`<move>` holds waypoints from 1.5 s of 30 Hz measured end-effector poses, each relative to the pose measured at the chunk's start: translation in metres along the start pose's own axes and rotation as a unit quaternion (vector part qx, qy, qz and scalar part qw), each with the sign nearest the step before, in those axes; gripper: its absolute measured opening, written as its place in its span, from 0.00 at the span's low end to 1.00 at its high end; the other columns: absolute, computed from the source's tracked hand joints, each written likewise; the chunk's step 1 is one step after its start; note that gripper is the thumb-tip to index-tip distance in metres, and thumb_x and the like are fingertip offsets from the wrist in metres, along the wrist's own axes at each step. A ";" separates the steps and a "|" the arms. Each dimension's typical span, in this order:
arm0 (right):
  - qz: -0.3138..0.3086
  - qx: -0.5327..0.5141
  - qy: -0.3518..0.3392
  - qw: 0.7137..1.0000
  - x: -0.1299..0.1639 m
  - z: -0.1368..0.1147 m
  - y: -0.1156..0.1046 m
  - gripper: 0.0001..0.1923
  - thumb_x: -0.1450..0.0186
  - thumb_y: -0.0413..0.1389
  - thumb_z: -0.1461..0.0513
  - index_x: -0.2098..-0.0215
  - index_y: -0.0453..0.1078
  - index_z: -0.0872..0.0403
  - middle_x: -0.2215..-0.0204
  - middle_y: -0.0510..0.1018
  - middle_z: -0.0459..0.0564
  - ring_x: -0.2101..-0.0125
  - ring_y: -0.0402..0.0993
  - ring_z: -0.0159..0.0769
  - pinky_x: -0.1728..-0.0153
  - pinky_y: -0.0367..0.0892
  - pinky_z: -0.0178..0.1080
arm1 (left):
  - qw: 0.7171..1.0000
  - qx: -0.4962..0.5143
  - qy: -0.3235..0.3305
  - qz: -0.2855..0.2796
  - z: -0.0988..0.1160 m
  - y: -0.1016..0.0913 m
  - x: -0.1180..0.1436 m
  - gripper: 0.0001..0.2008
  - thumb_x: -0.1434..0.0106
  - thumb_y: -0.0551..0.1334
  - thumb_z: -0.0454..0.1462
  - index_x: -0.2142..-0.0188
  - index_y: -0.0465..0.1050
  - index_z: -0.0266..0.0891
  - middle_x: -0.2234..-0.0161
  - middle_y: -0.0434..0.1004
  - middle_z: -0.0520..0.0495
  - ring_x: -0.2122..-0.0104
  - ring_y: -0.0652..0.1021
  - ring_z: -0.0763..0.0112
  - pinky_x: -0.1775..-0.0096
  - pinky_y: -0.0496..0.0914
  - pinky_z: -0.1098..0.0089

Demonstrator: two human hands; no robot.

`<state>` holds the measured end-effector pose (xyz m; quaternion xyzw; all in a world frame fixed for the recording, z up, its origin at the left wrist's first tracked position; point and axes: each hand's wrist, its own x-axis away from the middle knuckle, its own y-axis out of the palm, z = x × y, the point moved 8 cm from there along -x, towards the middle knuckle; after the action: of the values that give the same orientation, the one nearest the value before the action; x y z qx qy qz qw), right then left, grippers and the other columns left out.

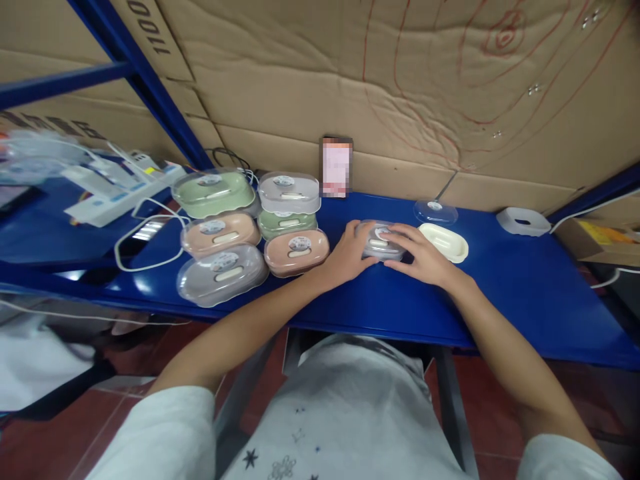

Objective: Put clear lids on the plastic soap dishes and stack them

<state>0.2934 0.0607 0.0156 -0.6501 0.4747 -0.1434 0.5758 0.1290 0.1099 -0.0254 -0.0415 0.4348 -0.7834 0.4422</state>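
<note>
Both hands press together on a grey lidded soap box at mid-counter, the left hand bracing its left end and the right hand spread flat over the lid, apparently seating it, with finished boxes stacked left.

Seven lidded soap boxes, one loose lid, two open trays.
</note>
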 end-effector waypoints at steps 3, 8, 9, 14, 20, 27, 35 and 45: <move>0.001 -0.010 0.016 1.000 0.002 0.003 -0.006 0.32 0.29 0.63 0.44 0.31 0.70 0.43 0.35 0.72 0.58 0.35 0.70 0.55 0.34 0.69 0.61 | 1.000 -0.004 0.006 -0.002 0.012 0.001 0.004 0.42 0.32 0.72 0.40 0.26 0.53 0.43 0.30 0.56 0.29 0.31 0.68 0.42 0.31 0.66 0.42; 0.053 -0.025 0.010 0.998 0.000 -0.017 -0.021 0.33 0.31 0.64 0.43 0.30 0.69 0.40 0.36 0.73 0.57 0.36 0.72 0.56 0.34 0.70 0.61 | 0.996 -0.076 0.027 0.032 0.043 -0.028 0.023 0.40 0.31 0.71 0.40 0.25 0.54 0.47 0.29 0.57 0.32 0.29 0.66 0.42 0.30 0.66 0.44; 0.068 -0.025 -0.002 0.997 0.000 -0.025 -0.025 0.35 0.30 0.64 0.43 0.28 0.67 0.39 0.34 0.72 0.57 0.35 0.71 0.57 0.33 0.69 0.61 | 0.993 -0.100 0.032 0.050 0.050 -0.041 0.032 0.40 0.29 0.70 0.41 0.25 0.53 0.48 0.28 0.56 0.32 0.28 0.65 0.43 0.30 0.65 0.45; 0.119 0.007 -0.016 0.993 0.002 -0.047 -0.040 0.34 0.25 0.58 0.48 0.24 0.59 0.38 0.28 0.67 0.55 0.30 0.67 0.58 0.30 0.64 0.64 | 0.972 -0.168 0.002 0.166 0.040 -0.138 0.097 0.36 0.28 0.68 0.46 0.25 0.57 0.52 0.28 0.60 0.37 0.28 0.66 0.46 0.28 0.64 0.44; 0.185 0.034 0.060 0.980 0.006 -0.012 -0.058 0.21 0.23 0.55 0.50 0.35 0.74 0.42 0.35 0.75 0.54 0.35 0.73 0.54 0.31 0.66 0.61 | 0.923 -0.235 -0.109 0.283 -0.038 -0.247 0.176 0.38 0.37 0.72 0.55 0.30 0.64 0.67 0.34 0.70 0.56 0.36 0.73 0.42 0.34 0.69 0.30; 0.175 0.084 0.098 0.976 0.013 0.029 -0.072 0.21 0.23 0.53 0.48 0.40 0.77 0.46 0.38 0.79 0.55 0.37 0.75 0.53 0.32 0.68 0.61 | 0.924 -0.216 -0.177 0.262 -0.093 -0.256 0.185 0.38 0.41 0.70 0.60 0.33 0.68 0.62 0.35 0.74 0.57 0.36 0.73 0.41 0.35 0.69 0.32; 0.030 0.087 0.229 0.969 0.045 0.111 -0.061 0.22 0.26 0.55 0.46 0.49 0.82 0.49 0.49 0.87 0.58 0.47 0.83 0.58 0.44 0.77 0.60 | 0.902 -0.253 -0.126 0.328 -0.034 -0.244 0.186 0.46 0.36 0.69 0.51 0.24 0.51 0.65 0.22 0.53 0.57 0.24 0.58 0.37 0.28 0.59 0.30; 0.133 0.178 0.359 0.907 0.064 0.161 -0.101 0.27 0.24 0.49 0.60 0.30 0.69 0.58 0.29 0.68 0.71 0.29 0.64 0.59 0.32 0.59 0.64 | 0.960 -0.211 0.172 -0.070 0.096 0.002 0.035 0.25 0.22 0.59 0.39 0.29 0.64 0.40 0.26 0.61 0.31 0.29 0.69 0.45 0.34 0.68 0.49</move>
<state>0.4897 0.0977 0.0338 -0.3722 0.6977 -0.3713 0.4867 0.1522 0.0216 0.0216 -0.0286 0.6555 -0.6984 0.2858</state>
